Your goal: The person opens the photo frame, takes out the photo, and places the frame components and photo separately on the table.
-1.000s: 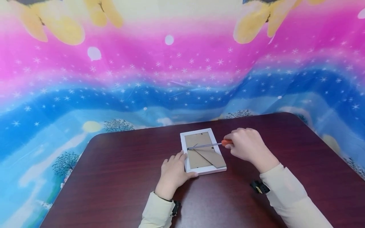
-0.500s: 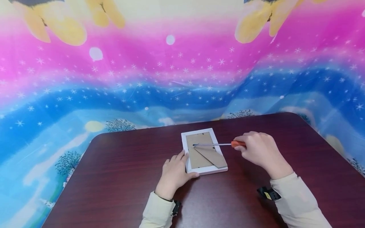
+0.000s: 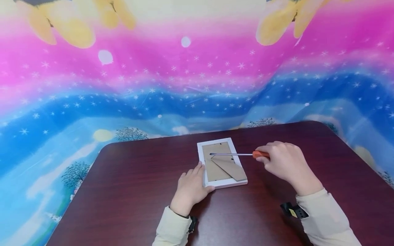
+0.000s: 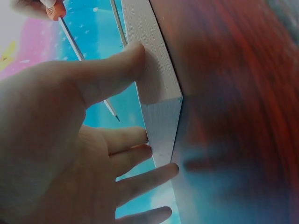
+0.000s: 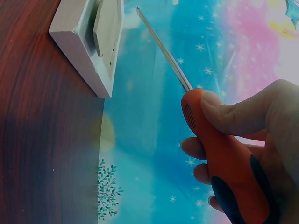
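A white picture frame lies face down on the dark red table, its brown backing board and fold-out stand facing up. My left hand rests against the frame's left edge and near corner, with fingers straight and thumb on the side of the frame. My right hand grips the orange handle of a screwdriver. Its metal shaft reaches left over the backing, tip held above the board's upper left. In the right wrist view the screwdriver hovers clear of the frame.
A bright pink and blue starry cloth hangs behind the table and drapes round its far edge. Both cream sleeves carry black wrist straps.
My right hand has drawn the screwdriver to the right, so its tip has moved from the frame's left rim to a spot further in over the backing. The left hand has stayed on the frame.
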### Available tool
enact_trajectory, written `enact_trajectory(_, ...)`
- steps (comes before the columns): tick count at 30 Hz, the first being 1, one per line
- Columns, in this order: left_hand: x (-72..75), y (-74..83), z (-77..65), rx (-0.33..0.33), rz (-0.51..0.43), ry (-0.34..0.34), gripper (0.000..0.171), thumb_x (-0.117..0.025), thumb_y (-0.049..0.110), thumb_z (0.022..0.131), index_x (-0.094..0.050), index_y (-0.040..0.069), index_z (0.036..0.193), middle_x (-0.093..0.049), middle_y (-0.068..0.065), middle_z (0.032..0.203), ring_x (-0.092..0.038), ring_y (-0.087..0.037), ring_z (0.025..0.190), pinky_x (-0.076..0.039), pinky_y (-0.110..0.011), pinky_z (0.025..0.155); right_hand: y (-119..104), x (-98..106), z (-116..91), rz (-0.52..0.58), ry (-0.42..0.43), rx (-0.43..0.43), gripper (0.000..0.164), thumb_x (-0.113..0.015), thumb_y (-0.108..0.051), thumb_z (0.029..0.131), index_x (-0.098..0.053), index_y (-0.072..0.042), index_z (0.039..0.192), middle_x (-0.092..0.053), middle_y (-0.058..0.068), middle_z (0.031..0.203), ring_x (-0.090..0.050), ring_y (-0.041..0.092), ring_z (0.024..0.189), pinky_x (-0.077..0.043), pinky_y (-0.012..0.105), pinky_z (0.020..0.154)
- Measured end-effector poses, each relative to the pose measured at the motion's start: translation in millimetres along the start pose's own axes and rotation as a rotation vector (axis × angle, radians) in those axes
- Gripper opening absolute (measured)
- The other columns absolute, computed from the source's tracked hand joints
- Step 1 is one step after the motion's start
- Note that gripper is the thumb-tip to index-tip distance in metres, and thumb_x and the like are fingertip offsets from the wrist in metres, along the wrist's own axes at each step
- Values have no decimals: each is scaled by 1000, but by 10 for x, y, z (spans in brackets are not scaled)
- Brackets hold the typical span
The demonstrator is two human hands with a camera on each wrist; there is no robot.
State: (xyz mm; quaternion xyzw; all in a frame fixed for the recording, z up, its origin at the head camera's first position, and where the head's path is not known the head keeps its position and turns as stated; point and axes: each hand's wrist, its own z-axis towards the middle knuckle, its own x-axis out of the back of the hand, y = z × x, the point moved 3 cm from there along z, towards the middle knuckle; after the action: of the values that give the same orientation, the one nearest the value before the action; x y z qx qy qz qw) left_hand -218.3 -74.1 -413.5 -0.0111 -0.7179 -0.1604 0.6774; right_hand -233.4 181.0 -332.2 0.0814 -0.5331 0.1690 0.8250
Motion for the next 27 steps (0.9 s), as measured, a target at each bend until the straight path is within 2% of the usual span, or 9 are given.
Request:
enact_trajectory(12, 3, 126, -26, 26, 149, 29, 83, -59, 58, 79, -42, 7, 142, -44, -9, 149, -46, -29, 127, -40, -51, 104, 27, 60, -15, -7, 27, 3, 24, -75, -26, 71, -77, -16, 93, -73, 8, 72, -57, 20, 56, -45, 37, 43)
enact_trajectory(20, -16, 195, -24, 75, 210, 40, 86, -57, 60, 79, -42, 2, 140, -47, -11, 147, -47, -27, 126, -40, -50, 103, 13, 70, -14, -7, 27, 6, 25, -75, -26, 71, -77, -15, 93, -73, 9, 72, -56, 20, 55, -44, 36, 43)
enact_trajectory(27, -26, 253, -43, 96, 253, 90, 87, -58, 63, 76, -47, 0, 136, -51, -12, 143, -51, -26, 119, -43, -47, 97, 2, 58, -9, -3, 21, 5, 24, -75, -26, 71, -77, -16, 93, -72, 8, 71, -55, 19, 55, -45, 36, 43)
